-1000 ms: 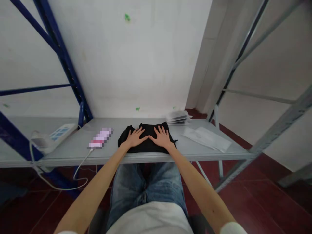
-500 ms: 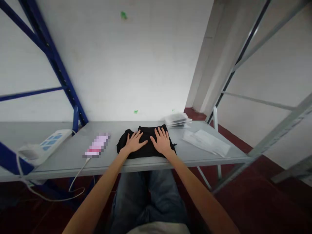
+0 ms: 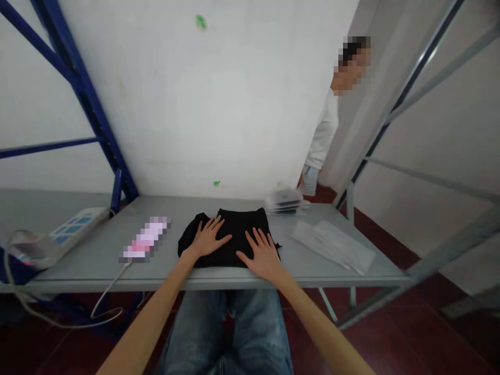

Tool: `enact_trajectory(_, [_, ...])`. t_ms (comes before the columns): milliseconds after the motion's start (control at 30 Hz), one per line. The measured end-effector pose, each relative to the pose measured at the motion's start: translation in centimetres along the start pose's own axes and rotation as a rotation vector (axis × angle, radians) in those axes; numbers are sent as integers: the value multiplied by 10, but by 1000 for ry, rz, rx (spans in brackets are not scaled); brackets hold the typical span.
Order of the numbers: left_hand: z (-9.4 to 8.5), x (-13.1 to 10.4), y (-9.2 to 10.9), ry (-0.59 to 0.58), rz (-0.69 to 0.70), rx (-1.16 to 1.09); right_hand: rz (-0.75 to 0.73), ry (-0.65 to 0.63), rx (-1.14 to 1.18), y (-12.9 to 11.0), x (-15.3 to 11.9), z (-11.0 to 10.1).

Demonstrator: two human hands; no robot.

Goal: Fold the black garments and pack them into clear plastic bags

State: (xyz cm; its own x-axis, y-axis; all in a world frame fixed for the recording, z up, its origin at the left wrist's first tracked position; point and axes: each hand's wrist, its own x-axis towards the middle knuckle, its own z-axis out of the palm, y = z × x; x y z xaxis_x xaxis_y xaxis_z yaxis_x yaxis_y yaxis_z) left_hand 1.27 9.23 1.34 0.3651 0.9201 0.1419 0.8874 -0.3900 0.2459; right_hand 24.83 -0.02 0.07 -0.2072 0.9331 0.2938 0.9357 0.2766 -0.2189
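A piece of black cloth (image 3: 238, 224), which looks like a garment, lies on the grey tabletop (image 3: 156, 271) in front of me. Its left end is bunched up, while the middle and right are spread fairly flat. My left hand (image 3: 205, 240) rests palm down on the left part, fingers spread. On the right part lies my right hand (image 3: 262, 255), also flat with its fingers apart. Neither hand grips the cloth. What kind of garment it is cannot be made out.
Left of the cloth lies a phone (image 3: 146, 239) on a white cable, then a power strip (image 3: 78, 229). To the right are a stack of packets (image 3: 287, 202) and flat clear plastic bags (image 3: 336, 245). A person (image 3: 324, 130) stands beyond the wall's edge. Blue posts (image 3: 94, 109) rise at left.
My right hand has slid nearer the front edge over the cloth, its fingers still spread. My left hand stays on the left part. A person has appeared at the back right.
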Motion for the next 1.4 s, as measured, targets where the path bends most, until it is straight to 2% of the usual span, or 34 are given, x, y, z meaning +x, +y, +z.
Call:
enact_trajectory(100, [-1,-1,2,-4,8,10,-10,69,3,1,-2,-7])
enact_trajectory(167, [0,0,2,7,5,15,-32,139,-15,13,5,-18])
enact_trajectory(233, [0,1,0,26,2,17,-17,202,-60,38,21,-33])
enact_trajectory(300, [-1,2,1,38,10,14,61,233,-129,73,46,-53])
enact_trajectory(400, [-8,-1,12,116,42,34,74,131,-242,126,87,-80])
enact_trajectory(500, [-15,-11,36,265,99,90,108,-44,-278,161,116,-92])
enact_trajectory(567, [-14,-19,51,264,164,84,158,-112,-282,172,126,-92])
enact_trajectory(667, [0,-32,65,138,295,37,182,-108,-273,176,130,-87])
enact_trajectory(767, [17,-39,67,96,315,11,164,-73,-260,178,129,-86])
enact_trajectory(867, [23,-43,65,115,298,-5,156,-52,-281,178,127,-92])
enact_trajectory(967, [18,-45,65,138,297,-19,219,46,-320,169,123,-101])
enact_trajectory(1033, [13,-48,68,197,295,-30,273,165,-324,152,117,-106])
enact_trajectory(1133, [4,-52,73,376,239,-46,279,377,-286,108,96,-106])
enact_trajectory(1200, [-3,-57,75,509,141,-66,201,460,-257,71,74,-100])
enact_trajectory(1300, [-18,-66,76,635,7,-57,6,438,-228,13,42,-83])
enact_trajectory(1400, [-32,-76,71,614,36,36,-201,346,-217,-32,19,-60])
